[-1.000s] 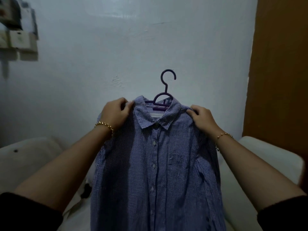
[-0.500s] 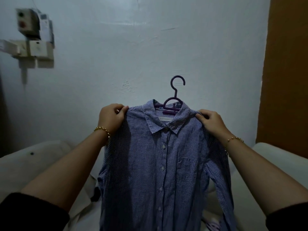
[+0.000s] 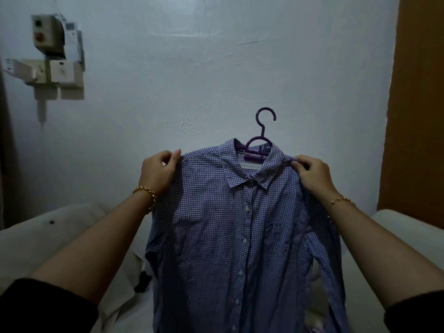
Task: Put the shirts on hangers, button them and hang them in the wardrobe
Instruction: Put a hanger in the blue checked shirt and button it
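A blue-and-white checked shirt hangs in the air in front of me on a purple hanger, whose hook sticks up above the collar. The front looks buttoned down the placket. My left hand grips the shirt's left shoulder with curled fingers. My right hand pinches the fabric at the right shoulder. The shirt's lower part runs out of the bottom of the view.
A pale wall stands behind the shirt. A brown wooden panel rises at the right. Electrical boxes are mounted on the wall at upper left. White upholstered furniture lies below on both sides.
The shirt and both hands have shifted right and lower in view as my head turned. My hands have moved slightly outward along the shoulders, spreading the shirt flatter.
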